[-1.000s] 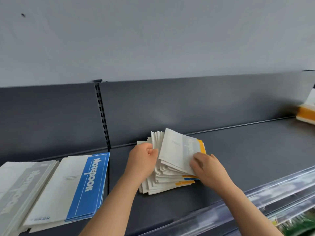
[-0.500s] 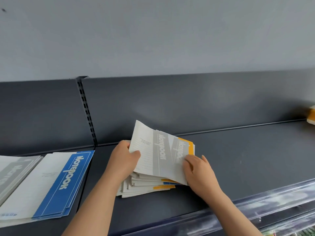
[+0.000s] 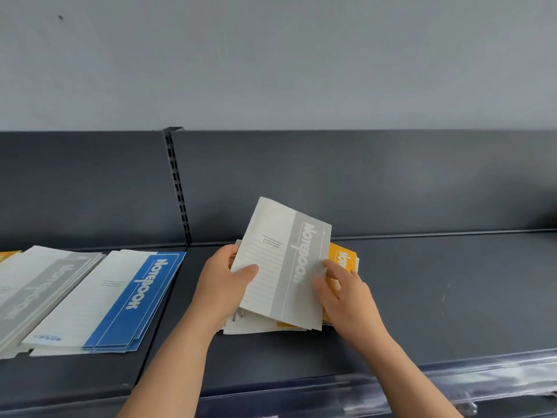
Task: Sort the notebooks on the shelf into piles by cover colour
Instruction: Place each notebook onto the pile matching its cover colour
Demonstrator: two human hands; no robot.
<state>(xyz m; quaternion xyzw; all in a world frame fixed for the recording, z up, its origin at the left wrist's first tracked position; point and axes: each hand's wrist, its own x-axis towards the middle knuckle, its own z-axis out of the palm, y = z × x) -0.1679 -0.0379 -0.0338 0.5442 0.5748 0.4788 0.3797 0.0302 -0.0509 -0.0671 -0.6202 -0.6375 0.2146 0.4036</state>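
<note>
Sorting partly done. Two finished-looking piles lie flat at the left of the shelf point(image 3: 437, 297): a grey pile point(image 3: 39, 285) and, just beside it, a blue pile point(image 3: 120, 300), each several covers deep; a sliver of yellow point(image 3: 9, 254) shows at the far left edge (possibly a third pile, too cropped to be sure). The unsorted stack point(image 3: 259, 325) sits mid-shelf, well apart from the blue pile, its edges ragged. A grey notebook point(image 3: 283, 260) is lifted and tilted above that stack, cover facing the camera. The left hand point(image 3: 224, 285) grips its left edge, thumb on the cover, fingers behind. The right hand point(image 3: 346, 294) pinches its lower right edge, thumb on the cover. A yellow notebook point(image 3: 342, 257) lies exposed on top of the stack beneath. Judged: this grey one belongs on the grey pile, past the blue. Left to do: the rest of the stack, a fair number, with yellow among them; other colours cannot be told.
</note>
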